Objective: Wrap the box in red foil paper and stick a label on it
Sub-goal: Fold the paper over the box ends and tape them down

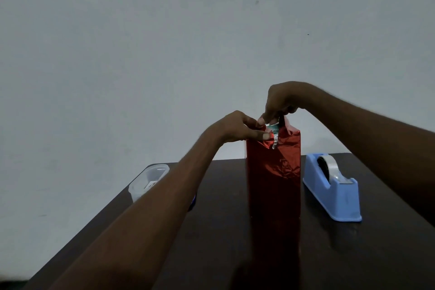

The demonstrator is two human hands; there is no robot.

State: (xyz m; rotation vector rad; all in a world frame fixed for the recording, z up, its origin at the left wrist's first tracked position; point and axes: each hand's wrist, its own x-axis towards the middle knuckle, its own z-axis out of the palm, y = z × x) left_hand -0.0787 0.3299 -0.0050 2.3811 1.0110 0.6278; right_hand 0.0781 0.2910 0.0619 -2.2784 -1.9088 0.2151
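The left hand (237, 128) reaches in from the lower left and pinches the red foil paper (274, 172) at the top left corner of the box (273, 127); its thumb lies flat along the front fold, and its curled fingers sit over the upper edge. The right hand (281, 101) comes down from above and the right, fingertips bunched together, its grip pinching the foil's upper edge at the middle of the open top. Between the two hands the foil is not yet closed: a silvery underside shows along a torn-looking edge, and a small teal patch of the box shows through the gap. A loose red flap stands up just right of the right hand's fingertips.

The wrapped box stands upright on end near the middle of the dark brown worktop (235, 254), tall and narrow, its front face creased and shiny under the foil.

To the right of the box, near it but apart, sits a blue tape holder (334, 190) with a roll of clear tape (327, 167) mounted in it, the cutting end pointing toward the camera. To the left, near the worktop's far left corner, lies a clear plastic tub (147, 181), partly hidden by the left forearm; something small and pale lies inside, too dim to tell. Behind everything is a plain grey wall (164, 42).
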